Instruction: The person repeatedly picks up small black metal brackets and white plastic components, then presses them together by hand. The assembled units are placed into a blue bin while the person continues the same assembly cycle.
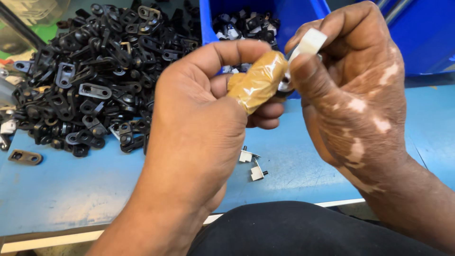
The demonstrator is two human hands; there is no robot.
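Heap of black clips (90, 76) at ten o'clock; blue bin (208, 23) at twelve holds more. Left hand (199, 128) clamps a taped tool (258, 80); right hand (350, 90) pinches a white piece (310, 41).

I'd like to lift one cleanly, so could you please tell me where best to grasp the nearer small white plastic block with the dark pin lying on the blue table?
Pinch the small white plastic block across its flat sides from above; its thin dark pin sticks out rightward.

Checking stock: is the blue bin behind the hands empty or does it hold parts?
Not empty: the blue bin holds black parts on its floor; how full, cannot tell.
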